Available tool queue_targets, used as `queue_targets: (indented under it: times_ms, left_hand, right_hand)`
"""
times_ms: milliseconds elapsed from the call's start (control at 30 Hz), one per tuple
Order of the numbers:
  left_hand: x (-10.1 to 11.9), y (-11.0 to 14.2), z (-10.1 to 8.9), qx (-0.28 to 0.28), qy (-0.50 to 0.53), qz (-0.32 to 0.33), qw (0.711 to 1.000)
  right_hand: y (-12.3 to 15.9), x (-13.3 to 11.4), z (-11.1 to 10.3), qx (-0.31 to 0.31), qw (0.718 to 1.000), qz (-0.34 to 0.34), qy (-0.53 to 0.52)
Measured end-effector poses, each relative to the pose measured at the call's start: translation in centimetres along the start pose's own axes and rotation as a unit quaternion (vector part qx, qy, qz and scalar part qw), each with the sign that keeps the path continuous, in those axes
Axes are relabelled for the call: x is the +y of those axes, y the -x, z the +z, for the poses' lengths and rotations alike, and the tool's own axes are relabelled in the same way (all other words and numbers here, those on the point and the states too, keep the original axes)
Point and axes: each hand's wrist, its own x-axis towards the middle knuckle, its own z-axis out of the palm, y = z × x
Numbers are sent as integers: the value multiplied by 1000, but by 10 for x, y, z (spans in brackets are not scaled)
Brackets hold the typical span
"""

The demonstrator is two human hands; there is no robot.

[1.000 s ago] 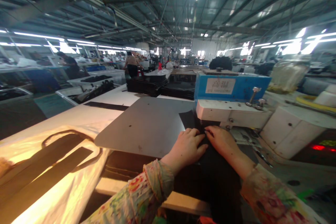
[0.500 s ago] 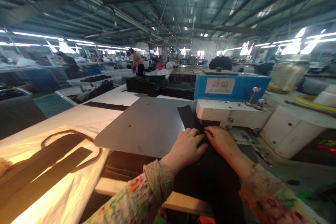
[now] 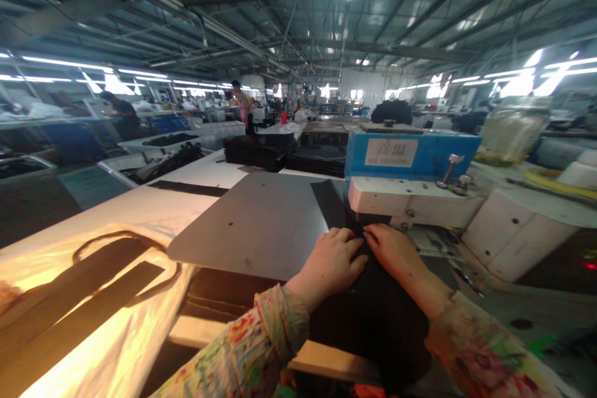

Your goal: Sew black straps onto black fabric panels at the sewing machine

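Observation:
A long strip of black fabric [image 3: 331, 205] runs from my lap up under the head of a white and blue sewing machine [image 3: 410, 180]. My left hand [image 3: 333, 261] lies flat on the fabric with its fingers stretched out, just left of the needle area. My right hand [image 3: 394, 249] presses on the same fabric beside it, fingers forward toward the machine head. The two hands nearly touch. The needle itself is hidden under the machine head.
A grey metal plate [image 3: 261, 224] spreads left of the machine. Black straps on a plastic sheet [image 3: 79, 298] lie at the lower left. Stacks of black pieces [image 3: 261, 152] sit farther back. A person [image 3: 242, 106] stands in the aisle, another sits at the left.
The black fabric has fed farther out past the machine head onto the grey plate. My hands have stayed in place. The person in the aisle has moved.

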Motion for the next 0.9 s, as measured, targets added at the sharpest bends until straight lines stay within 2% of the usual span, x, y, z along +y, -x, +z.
queue_targets:
  times_ms: [900]
  left_hand:
    - [0,-1,0,-1,6,3,1000]
  right_hand:
    - [0,-1,-2,-1,1000,1,7]
